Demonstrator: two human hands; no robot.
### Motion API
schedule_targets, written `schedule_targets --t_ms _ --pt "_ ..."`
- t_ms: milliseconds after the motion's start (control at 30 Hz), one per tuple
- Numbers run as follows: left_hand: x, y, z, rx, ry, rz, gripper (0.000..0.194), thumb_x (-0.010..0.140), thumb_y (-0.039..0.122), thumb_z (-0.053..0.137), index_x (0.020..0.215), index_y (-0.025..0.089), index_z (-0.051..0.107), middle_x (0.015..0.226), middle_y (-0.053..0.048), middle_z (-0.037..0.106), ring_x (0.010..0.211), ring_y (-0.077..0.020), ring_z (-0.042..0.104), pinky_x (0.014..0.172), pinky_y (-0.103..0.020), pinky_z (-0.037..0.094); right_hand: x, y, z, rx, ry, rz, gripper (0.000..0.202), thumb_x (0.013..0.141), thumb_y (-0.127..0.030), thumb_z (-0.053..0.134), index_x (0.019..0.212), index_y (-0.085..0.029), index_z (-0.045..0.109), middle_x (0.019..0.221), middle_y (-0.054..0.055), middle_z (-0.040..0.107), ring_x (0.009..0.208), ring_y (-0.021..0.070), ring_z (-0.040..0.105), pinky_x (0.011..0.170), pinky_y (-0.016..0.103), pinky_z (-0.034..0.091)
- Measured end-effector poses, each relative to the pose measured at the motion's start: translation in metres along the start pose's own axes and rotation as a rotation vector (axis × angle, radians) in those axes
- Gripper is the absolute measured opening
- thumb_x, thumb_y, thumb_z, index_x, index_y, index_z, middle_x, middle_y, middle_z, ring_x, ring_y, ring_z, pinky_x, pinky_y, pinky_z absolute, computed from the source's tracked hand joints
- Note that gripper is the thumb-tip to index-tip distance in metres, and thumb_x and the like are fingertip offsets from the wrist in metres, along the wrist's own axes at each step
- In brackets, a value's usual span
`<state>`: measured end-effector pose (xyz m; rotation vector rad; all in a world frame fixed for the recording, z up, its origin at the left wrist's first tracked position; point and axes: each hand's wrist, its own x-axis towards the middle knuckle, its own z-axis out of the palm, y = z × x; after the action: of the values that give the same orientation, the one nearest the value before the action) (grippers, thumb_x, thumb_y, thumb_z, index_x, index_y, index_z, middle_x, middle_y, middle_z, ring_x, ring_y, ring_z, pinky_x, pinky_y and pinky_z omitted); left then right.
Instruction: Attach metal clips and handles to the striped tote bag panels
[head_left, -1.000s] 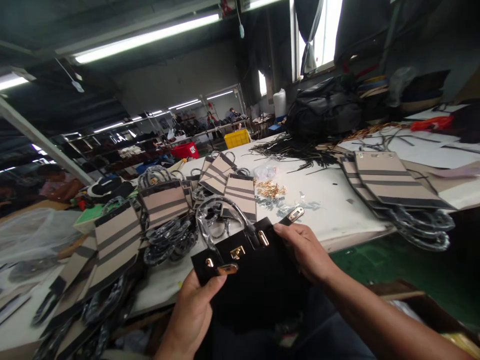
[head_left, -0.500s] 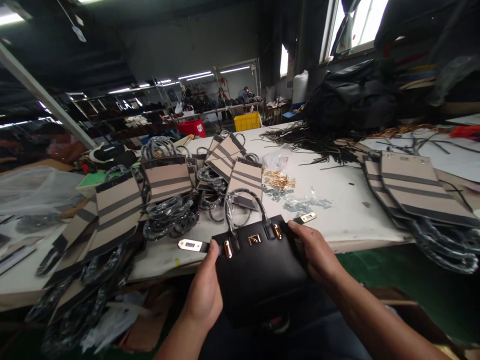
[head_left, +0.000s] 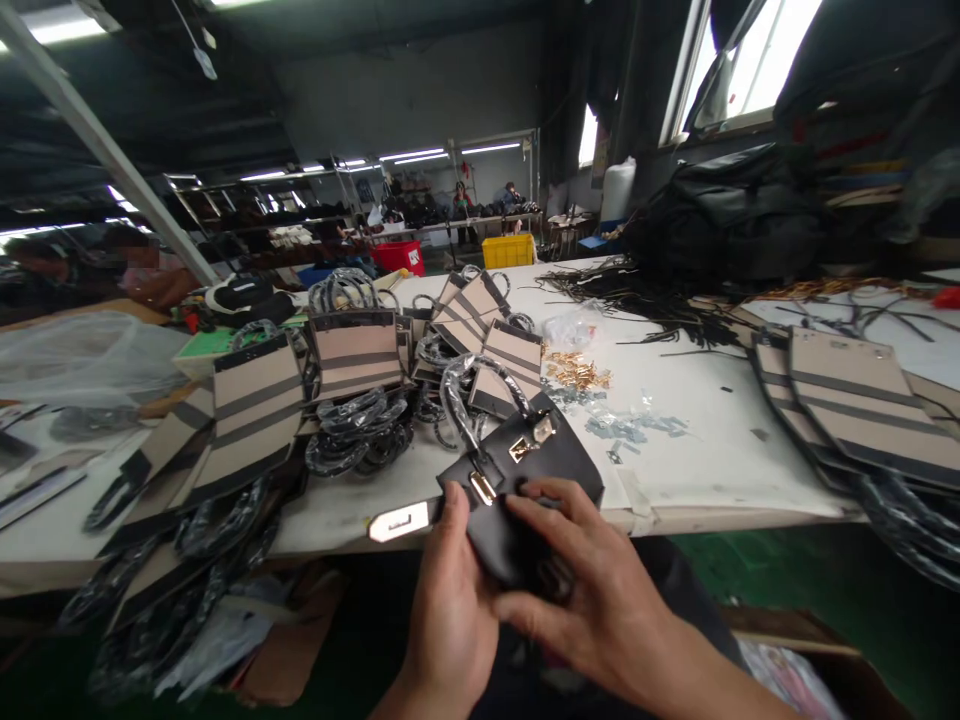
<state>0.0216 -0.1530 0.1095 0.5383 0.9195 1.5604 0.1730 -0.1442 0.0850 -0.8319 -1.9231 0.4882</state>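
Observation:
A small black handbag (head_left: 536, 470) tilts in front of me at the table's edge. Its arched handles (head_left: 459, 405) are wrapped in clear plastic. Gold-coloured fittings show along its upper front, including a turn clasp (head_left: 519, 449). My left hand (head_left: 454, 600) grips the bag's left side, thumb up, beside a strap with a shiny metal tip (head_left: 401, 521) that sticks out leftward. Across the bag's lower front lies my right hand (head_left: 592, 590), fingers bent and touching the black surface. What its fingertips cover is partly hidden. Another metal tip (head_left: 544, 430) lies against the bag's right front.
Flat beige bag pieces (head_left: 255, 410) with plastic-wrapped handles are heaped at left; more pieces (head_left: 847, 390) overhang the table's right edge. Gold-coloured fittings (head_left: 577, 370) and grey metal plates (head_left: 630, 420) lie beyond the bag. Black strips (head_left: 630, 295) spread behind. People sit far back.
My right hand has left the bag's right side and come across to its front. The bag has turned and tilted, and its right strap no longer sticks outward. The view has shifted slightly left.

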Motion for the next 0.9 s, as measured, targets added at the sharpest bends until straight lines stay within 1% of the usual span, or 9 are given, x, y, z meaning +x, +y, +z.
schedule_targets --t_ms 67,133,233,333,467,567,633,767,900 --pt "-0.015 0.006 0.002 0.078 -0.106 0.032 0.061 0.092 0.058 0.067 0.141 0.021 0.063 0.139 -0.012 0.067 0.141 -0.0370 0.052 0.120 -0.051 0.042 0.011 -0.011 0.011 -0.043 -0.031 0.011 0.073 0.082 -0.049 0.084 0.145 -0.027 0.056 0.134 0.017 0.059 0.090 0.0271 0.072 0.074 0.039 0.063" --pt "-0.027 0.013 0.002 0.160 -0.208 0.116 0.066 0.090 0.053 0.070 0.147 0.023 0.056 0.145 -0.011 0.062 0.143 -0.0371 0.049 0.120 -0.050 0.042 0.021 -0.019 0.012 -0.060 -0.041 0.013 0.060 0.084 -0.035 0.078 0.141 -0.026 0.058 0.129 0.015 0.062 0.090 0.0266 0.071 0.075 0.039 0.063" --pt "-0.035 0.022 -0.004 0.282 -0.286 0.248 0.072 0.092 0.056 0.065 0.154 0.024 0.046 0.153 -0.012 0.054 0.146 -0.0379 0.044 0.115 -0.049 0.046 0.032 -0.026 -0.006 0.067 -0.095 0.014 0.050 0.083 -0.015 0.066 0.132 -0.025 0.065 0.117 0.009 0.068 0.089 0.0226 0.071 0.076 0.033 0.061" --pt "-0.026 0.026 -0.020 0.516 -0.195 0.408 0.064 0.095 0.057 0.061 0.150 0.026 0.049 0.155 -0.012 0.049 0.141 -0.0361 0.048 0.109 -0.046 0.049 0.040 -0.023 -0.042 0.240 -0.113 0.139 0.041 0.083 -0.014 0.065 0.122 -0.024 0.073 0.102 0.005 0.074 0.085 0.0201 0.071 0.070 0.025 0.057" --pt "-0.001 0.032 -0.037 0.674 0.032 0.623 0.063 0.087 0.047 0.076 0.143 0.027 0.053 0.148 -0.012 0.053 0.128 -0.0319 0.055 0.110 -0.047 0.046 0.053 -0.013 -0.102 0.388 -0.152 0.327 0.034 0.081 -0.023 0.077 0.114 -0.022 0.079 0.100 0.005 0.077 0.086 0.0240 0.073 0.069 0.026 0.058" --pt "0.009 0.042 -0.036 0.596 0.007 0.714 0.081 0.079 0.040 0.085 0.149 0.028 0.047 0.150 -0.011 0.052 0.136 -0.0330 0.051 0.113 -0.045 0.044 0.066 -0.011 -0.138 0.477 -0.210 0.403 0.048 0.076 -0.025 0.079 0.124 -0.026 0.076 0.107 0.006 0.077 0.092 0.0266 0.073 0.073 0.029 0.058" --pt "0.008 0.050 -0.033 0.547 -0.162 0.618 0.082 0.079 0.040 0.084 0.151 0.027 0.048 0.149 -0.013 0.055 0.135 -0.0347 0.053 0.110 -0.044 0.048 0.073 -0.012 -0.153 0.513 -0.239 0.459 0.062 0.068 -0.023 0.081 0.130 -0.028 0.074 0.107 0.006 0.077 0.090 0.0275 0.072 0.073 0.031 0.058" --pt "0.001 0.052 -0.033 0.639 -0.547 0.306 0.053 0.086 0.039 0.075 0.135 0.021 0.068 0.142 -0.015 0.063 0.132 -0.0386 0.058 0.112 -0.047 0.047 0.074 -0.007 -0.158 0.542 -0.377 0.669 0.076 0.061 -0.022 0.081 0.136 -0.027 0.070 0.090 0.006 0.075 0.070 0.0220 0.066 0.057 0.027 0.051" --pt "0.000 0.010 -0.047 0.591 -0.704 0.013 0.055 0.086 0.039 0.075 0.138 0.024 0.068 0.135 -0.012 0.069 0.122 -0.0366 0.064 0.104 -0.044 0.052 0.061 0.018 -0.144 0.487 -0.598 0.872 0.086 0.061 -0.019 0.080 0.145 -0.022 0.063 0.078 0.002 0.065 0.059 0.0135 0.053 0.050 0.021 0.038"
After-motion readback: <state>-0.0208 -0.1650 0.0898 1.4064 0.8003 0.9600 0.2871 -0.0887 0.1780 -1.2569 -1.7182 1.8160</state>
